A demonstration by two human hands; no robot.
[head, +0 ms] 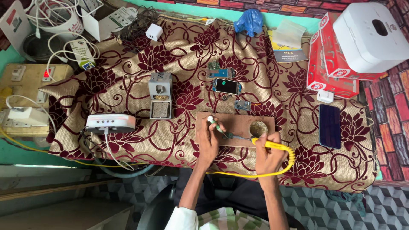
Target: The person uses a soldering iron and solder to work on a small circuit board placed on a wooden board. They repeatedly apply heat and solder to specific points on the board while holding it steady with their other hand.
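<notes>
My left hand (207,140) grips a small green-handled tool (215,125) over a brown wooden board (238,124) on the patterned cloth (128,76). My right hand (268,155) holds a yellow-handled soldering iron (267,145) with a yellow cord; its tip points left toward a small dark part (228,136) on the board, close to my left fingers. A round tin (258,127) sits on the board's right end. Beyond the board lie a small circuit board (242,105), an opened phone (226,86) and another board (218,70).
A grey tip-cleaner stand (160,100) and a white soldering station (110,123) are at the left. A dark phone (329,126) lies at the right, near a red box (330,64) with a white device (368,36) on it. Power strips, chargers and cables crowd the far left.
</notes>
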